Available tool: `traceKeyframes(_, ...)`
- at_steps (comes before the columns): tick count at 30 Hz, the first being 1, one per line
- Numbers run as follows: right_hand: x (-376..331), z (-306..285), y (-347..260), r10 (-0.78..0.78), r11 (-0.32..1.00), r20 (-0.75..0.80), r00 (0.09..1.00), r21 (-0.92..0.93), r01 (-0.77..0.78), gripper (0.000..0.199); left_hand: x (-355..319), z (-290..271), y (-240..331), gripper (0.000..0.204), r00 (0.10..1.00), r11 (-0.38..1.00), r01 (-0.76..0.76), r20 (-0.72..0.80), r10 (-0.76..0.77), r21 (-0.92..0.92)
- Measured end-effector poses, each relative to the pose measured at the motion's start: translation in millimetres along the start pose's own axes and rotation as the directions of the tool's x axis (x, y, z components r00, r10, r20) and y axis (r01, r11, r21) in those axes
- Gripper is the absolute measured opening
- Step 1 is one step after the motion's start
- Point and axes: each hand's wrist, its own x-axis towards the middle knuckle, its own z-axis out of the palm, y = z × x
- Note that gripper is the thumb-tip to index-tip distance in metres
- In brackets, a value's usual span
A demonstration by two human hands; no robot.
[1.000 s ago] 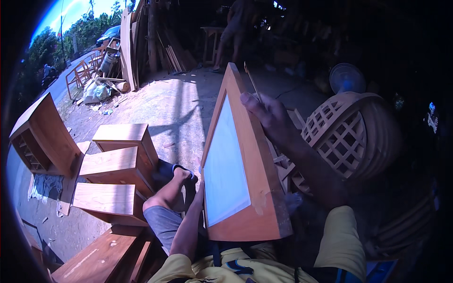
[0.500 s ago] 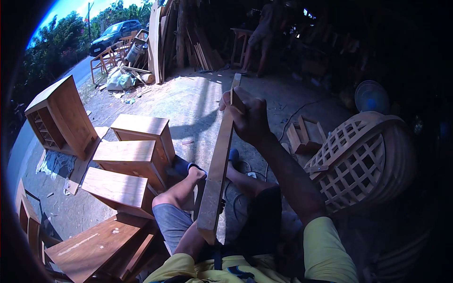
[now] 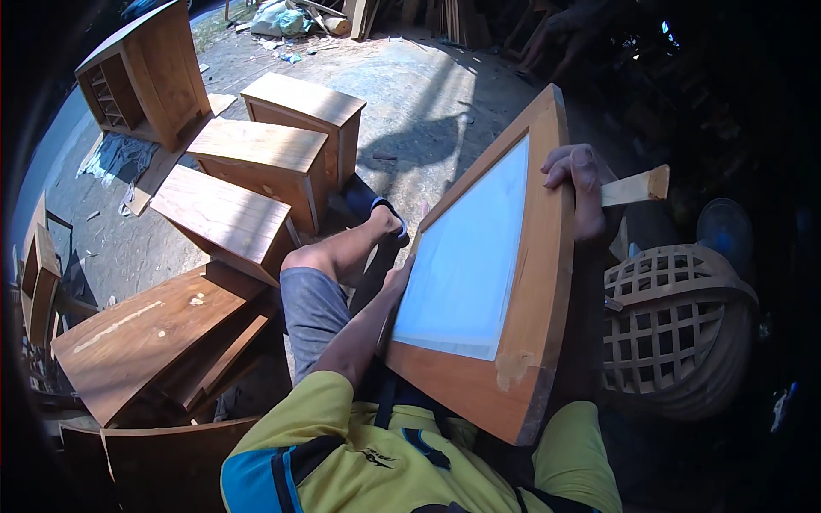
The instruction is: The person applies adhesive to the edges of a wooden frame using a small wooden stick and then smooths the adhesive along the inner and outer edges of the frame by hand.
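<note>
A wooden framed panel (image 3: 547, 282) with a pale, bluish-white inset (image 3: 466, 256) stands tilted in front of my chest. A lighter patch of filler marks its lower right corner. My left hand (image 3: 398, 278) is at the panel's left edge, its fingers partly hidden behind it. My right hand (image 3: 577, 184) closes over the opposite edge, knuckles outward. From beside that hand a short pale strip of wood (image 3: 637, 186) sticks out to the right; whether the hand also holds it I cannot tell.
Several wooden drawer boxes (image 3: 256, 145) stand left of my leg, beyond a brown board (image 3: 150, 333). A wooden cabinet (image 3: 154, 81) is tilted at the far left. A curved lattice piece (image 3: 676, 316) lies at right near a fan (image 3: 724, 227). Scrap and bags (image 3: 286, 21) lie far off.
The panel has turned from edge-on to showing its face with the inset. My right hand has moved right along with its edge, and the view has tipped downward.
</note>
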Motion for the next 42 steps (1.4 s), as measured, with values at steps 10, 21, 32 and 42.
traceKeyframes(10,-69,5,-5,-0.179,0.977,0.122,0.976,-0.093,0.191,0.034,32,0,182,0.067,0.973,0.966,-0.219,-0.043,0.227,0.136)
traceKeyframes(21,-94,18,-13,-0.148,0.955,0.298,0.943,-0.206,0.215,0.026,34,11,102,0.059,0.988,0.978,-0.133,-0.058,0.144,0.16)
traceKeyframes(32,-108,21,-19,-0.126,0.957,0.299,0.946,-0.214,0.195,0.028,-17,20,50,0.05,0.866,0.948,-0.267,-0.389,0.314,0.171)
traceKeyframes(42,-109,11,-14,-0.083,0.982,0.308,0.948,-0.135,0.13,0.036,-446,-11,315,0.032,-0.176,-0.053,-0.88,0.222,0.959,-0.471)
